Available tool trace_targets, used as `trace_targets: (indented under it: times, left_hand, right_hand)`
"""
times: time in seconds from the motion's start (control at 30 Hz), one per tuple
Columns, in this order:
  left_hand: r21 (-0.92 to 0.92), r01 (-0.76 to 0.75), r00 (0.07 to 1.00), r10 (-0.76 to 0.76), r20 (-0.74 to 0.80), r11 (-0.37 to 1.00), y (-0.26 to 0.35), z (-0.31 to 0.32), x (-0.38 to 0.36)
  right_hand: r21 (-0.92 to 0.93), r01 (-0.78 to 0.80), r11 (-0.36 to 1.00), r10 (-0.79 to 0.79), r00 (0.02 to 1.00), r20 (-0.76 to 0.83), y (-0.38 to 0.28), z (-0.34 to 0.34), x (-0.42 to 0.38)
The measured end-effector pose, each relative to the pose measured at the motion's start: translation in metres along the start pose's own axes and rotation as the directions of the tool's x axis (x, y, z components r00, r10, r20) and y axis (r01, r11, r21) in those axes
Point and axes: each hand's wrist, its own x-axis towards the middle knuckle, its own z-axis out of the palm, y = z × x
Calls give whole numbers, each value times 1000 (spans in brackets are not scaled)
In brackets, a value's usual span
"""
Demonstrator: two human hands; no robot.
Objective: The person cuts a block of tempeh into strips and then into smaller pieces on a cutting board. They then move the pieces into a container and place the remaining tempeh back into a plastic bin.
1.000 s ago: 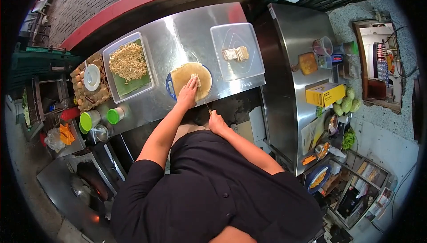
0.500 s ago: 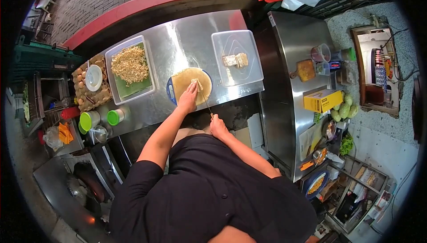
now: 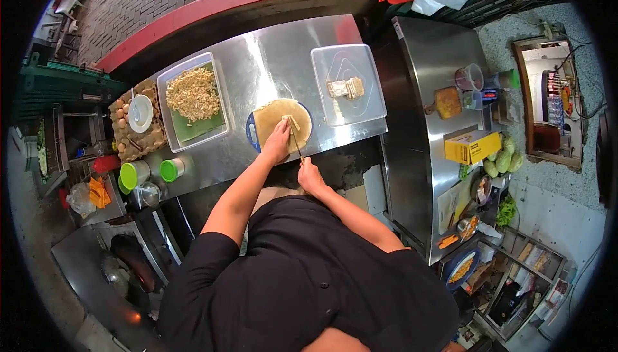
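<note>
On the round blue-rimmed cutting board [image 3: 262,119] lies a small pale block that looks like tempeh [image 3: 291,120]. My left hand [image 3: 277,142] holds it down, fingertips together on its near left side. My right hand [image 3: 310,175] is closed round the handle of a knife [image 3: 296,142], whose blade points away from me and rests against the block's right side. Beyond the board to the right, more sliced pale pieces [image 3: 346,88] sit on a clear plastic lid [image 3: 325,62]. A clear tub [image 3: 225,126] on the left holds a heap of cut pale strips [image 3: 193,94] over a green leaf.
Left of the tub, a white bowl [image 3: 140,114] stands on an egg tray [image 3: 122,141]. Two green-lidded containers [image 3: 172,170] are near the table's front-left edge. A steel counter [image 3: 425,62] on the right carries a yellow box [image 3: 472,147] and a wooden board [image 3: 448,103].
The knife and my right hand have shifted slightly left, bringing the blade closer to my left fingertips. My left hand still holds the block; the whole view has moved a little.
</note>
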Motion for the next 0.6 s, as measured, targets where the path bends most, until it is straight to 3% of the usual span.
trace_targets:
  times: [0.33, 0.6]
  left_hand:
    - [-32, -22, 1000, 22, 13, 999, -1, -8, 3]
    - [-46, -30, 999, 32, 34, 998, -4, -7, 3]
  right_hand:
    - [-3, -1, 1000, 1, 1000, -17, -3, 9, 4]
    - [-58, -85, 995, 88, 995, 49, -19, 1, 10]
